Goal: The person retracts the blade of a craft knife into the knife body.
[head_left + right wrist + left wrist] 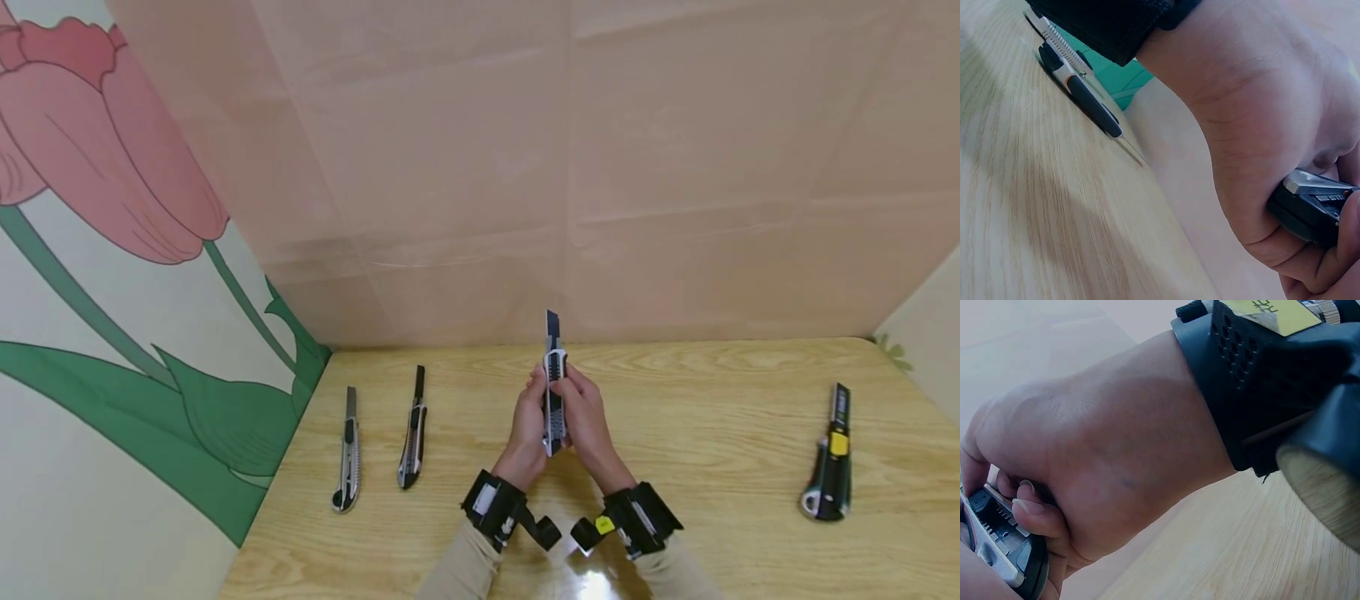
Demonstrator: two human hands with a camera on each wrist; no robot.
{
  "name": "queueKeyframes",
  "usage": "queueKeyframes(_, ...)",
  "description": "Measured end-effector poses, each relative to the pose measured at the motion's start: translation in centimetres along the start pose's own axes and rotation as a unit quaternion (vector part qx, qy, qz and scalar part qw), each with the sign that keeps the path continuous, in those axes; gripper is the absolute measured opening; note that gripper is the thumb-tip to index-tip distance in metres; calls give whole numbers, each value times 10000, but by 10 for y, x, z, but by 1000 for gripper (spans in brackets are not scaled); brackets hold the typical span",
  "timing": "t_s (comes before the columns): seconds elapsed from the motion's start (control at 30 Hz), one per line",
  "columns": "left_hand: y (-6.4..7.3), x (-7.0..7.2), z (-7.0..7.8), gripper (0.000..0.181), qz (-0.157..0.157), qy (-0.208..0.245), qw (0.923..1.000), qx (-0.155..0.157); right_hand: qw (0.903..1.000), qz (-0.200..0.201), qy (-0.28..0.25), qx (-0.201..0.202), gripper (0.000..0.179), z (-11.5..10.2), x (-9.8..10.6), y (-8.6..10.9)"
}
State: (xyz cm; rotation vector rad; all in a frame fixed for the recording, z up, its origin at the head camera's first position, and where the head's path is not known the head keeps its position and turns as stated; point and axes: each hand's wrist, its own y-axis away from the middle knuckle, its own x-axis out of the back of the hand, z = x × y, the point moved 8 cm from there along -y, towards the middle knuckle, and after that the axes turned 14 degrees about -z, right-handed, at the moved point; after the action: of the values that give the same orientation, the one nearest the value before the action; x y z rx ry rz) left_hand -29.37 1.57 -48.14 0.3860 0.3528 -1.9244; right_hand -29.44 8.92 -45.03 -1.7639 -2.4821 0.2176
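A snap-off utility knife (554,408) with a silver and black handle is held upright between both hands over the middle of the table, its dark blade (552,325) extended at the top. My left hand (527,425) grips its left side. From the right, my right hand (591,423) holds the handle too, the thumb lying across its front. In the left wrist view, curled fingers wrap the knife's black and metal body (1004,534). The right wrist view shows its butt end (1304,215) against the right palm, while the blade is out of sight there.
On the wooden table (720,433), two more utility knives lie to the left, a silver one (349,467) and a darker one (412,446). A black and yellow utility knife (831,475) lies far right. Behind the table hangs a pinkish-brown sheet (465,167).
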Motion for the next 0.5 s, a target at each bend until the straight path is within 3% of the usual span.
queueKeyframes(0.3,-1,1,-2,46,135,45,9997,-180,9998,143,111,27,26,6,3,-2)
queueKeyframes(0.5,1,-1,0,47,128,196,9997,-122,10000,82,28,27,27,6,2,-2)
